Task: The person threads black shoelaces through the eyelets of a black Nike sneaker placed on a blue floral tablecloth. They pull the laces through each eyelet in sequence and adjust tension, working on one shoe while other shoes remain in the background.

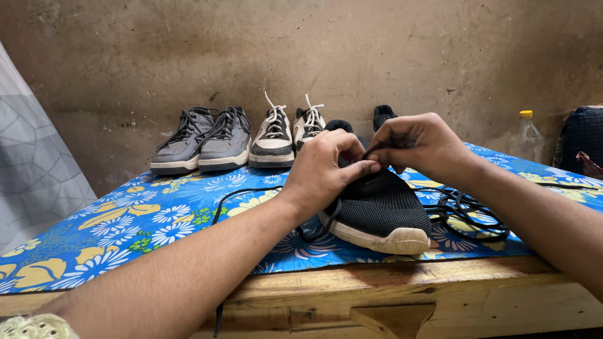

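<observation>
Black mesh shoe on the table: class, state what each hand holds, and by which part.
Both hands pinch the black lace at the top of the black mesh shoe: left hand and right hand grip it with their fingers.

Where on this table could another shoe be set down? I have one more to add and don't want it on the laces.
The left stretch of the floral cloth lies bare, between the grey sneakers and the wooden front edge. It is crowded around the black shoe under both hands, and right of it, where the loose black laces sprawl.
</observation>
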